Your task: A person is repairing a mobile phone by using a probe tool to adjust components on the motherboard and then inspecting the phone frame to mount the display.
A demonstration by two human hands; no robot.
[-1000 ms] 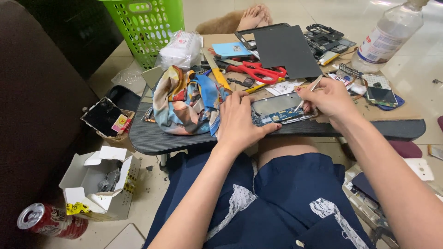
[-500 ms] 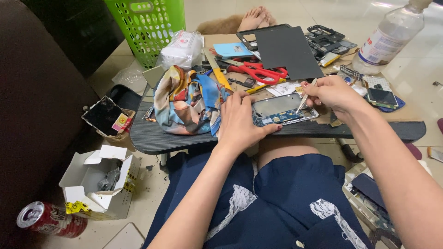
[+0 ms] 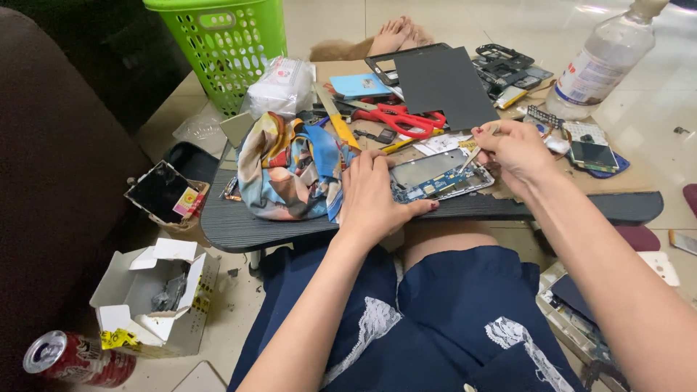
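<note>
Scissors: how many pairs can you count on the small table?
1. The red-handled scissors lie behind the opened phone, beside the dark panel. Clutter may hide others.

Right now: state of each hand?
Left hand: flat, open, pressing down on the opened phone; grips nothing.
Right hand: closed, pinching tweezers, tip at the phone.

Pale glossy tile floor [image 3: 653,109], window glare far right; dark sofa [image 3: 58,181], probably, at left.
</note>
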